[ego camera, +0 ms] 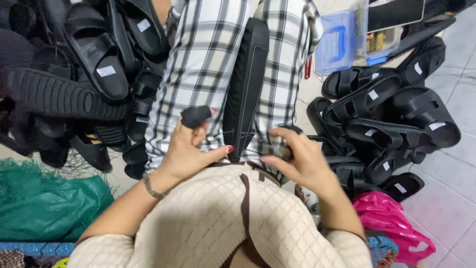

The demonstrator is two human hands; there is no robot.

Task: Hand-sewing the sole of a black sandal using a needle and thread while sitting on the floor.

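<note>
While stitching at the near end: black sandal sole [246, 84] lengthwise on the checked-trousered lap, white edge stitching visible along one side.

Progress, as judged: strap not yet joined to sole; finished-looking black sandals [382, 114] piled right, a further heap [84, 74] left (share done versus left not countable). Left hand [186, 151] raised, thumb out, fingers closed on a small black strap piece [195, 116]. Right hand [305, 159] curled, fingers pinched on a small dark tool [277, 150] at the sole's end (kind unclear). Hands apart, sole between. Nearby: blue plastic box [337, 42], pink bag [391, 223], green net [44, 203].
</note>
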